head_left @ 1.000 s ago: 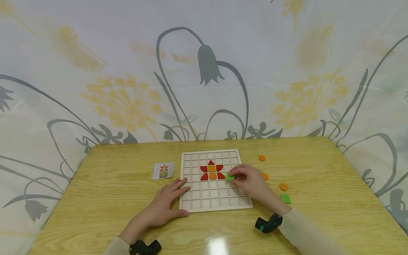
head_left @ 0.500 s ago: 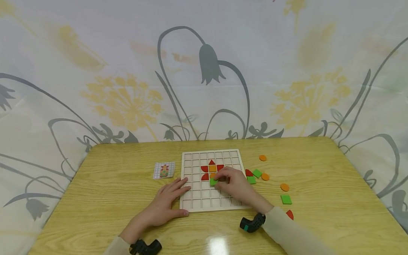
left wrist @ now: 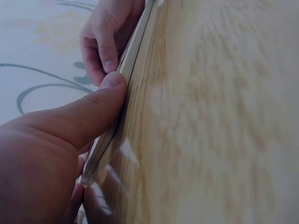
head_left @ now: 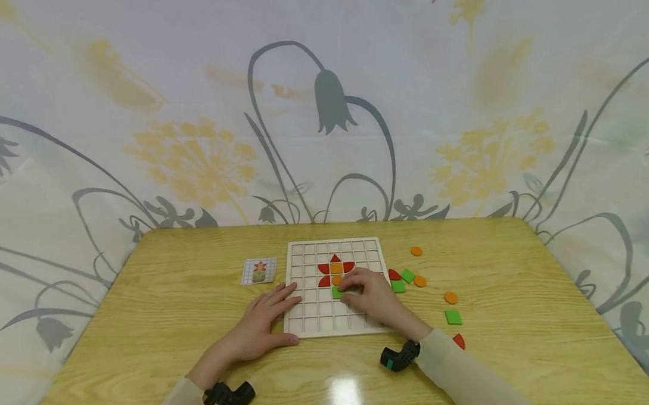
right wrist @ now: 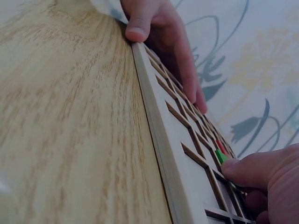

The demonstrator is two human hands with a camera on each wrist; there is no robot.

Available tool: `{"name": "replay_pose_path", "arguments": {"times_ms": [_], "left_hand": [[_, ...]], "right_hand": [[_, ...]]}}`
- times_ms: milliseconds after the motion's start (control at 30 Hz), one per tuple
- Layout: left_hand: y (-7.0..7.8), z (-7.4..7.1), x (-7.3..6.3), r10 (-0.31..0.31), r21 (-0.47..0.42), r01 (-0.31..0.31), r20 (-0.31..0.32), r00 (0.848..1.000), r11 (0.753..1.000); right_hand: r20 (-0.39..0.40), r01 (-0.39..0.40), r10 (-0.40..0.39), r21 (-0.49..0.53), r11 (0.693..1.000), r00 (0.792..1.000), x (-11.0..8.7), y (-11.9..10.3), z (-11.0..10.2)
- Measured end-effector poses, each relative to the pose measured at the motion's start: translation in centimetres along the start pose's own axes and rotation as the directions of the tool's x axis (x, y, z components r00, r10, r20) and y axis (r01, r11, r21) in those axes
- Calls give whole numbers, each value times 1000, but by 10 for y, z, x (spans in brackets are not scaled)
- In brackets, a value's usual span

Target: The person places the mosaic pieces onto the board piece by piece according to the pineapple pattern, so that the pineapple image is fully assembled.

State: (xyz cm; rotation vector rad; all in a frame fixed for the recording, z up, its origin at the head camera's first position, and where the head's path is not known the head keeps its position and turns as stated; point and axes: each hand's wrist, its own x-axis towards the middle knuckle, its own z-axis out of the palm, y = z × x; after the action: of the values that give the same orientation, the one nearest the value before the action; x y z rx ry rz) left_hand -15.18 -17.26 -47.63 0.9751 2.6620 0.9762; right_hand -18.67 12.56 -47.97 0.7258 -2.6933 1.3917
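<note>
A pale wooden grid board (head_left: 311, 325) lies on the table, bearing a flower-like figure of red pieces (head_left: 324, 268), an orange square (head_left: 336, 267) and an orange disc (head_left: 336, 281). My right hand (head_left: 375, 296) pinches a green square tile (head_left: 336, 292) at the cell just below the disc. In the right wrist view the thumb tip is right at the tile (right wrist: 220, 156). My left hand (head_left: 260, 325) rests on the board's left side, fingers extended over its edge and thumb at the near left corner. The right hand covers part of the figure's right side.
A small pattern card (head_left: 259, 271) lies left of the board. To the right are loose orange discs (head_left: 416, 251), green squares (head_left: 453, 317) and red quarter pieces (head_left: 459, 341). A flower-printed curtain (head_left: 321, 107) stands behind the wooden table (head_left: 171, 279).
My right hand has moved left with the green square tile, from the board's right part to the cell under the orange disc. It then stays there. The left hand holds still.
</note>
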Motion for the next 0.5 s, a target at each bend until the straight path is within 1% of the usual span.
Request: {"name": "replay_pose_path", "arguments": {"times_ms": [167, 500], "left_hand": [[0, 0, 1, 9, 10, -9, -4, 1000, 1000], [1, 0, 1, -2, 6, 2, 7, 1000, 1000]], "right_hand": [[7, -9, 9, -1, 1000, 1000, -1, -2, -1], [10, -10, 10, 7, 1000, 1000, -1, -2, -2]]}}
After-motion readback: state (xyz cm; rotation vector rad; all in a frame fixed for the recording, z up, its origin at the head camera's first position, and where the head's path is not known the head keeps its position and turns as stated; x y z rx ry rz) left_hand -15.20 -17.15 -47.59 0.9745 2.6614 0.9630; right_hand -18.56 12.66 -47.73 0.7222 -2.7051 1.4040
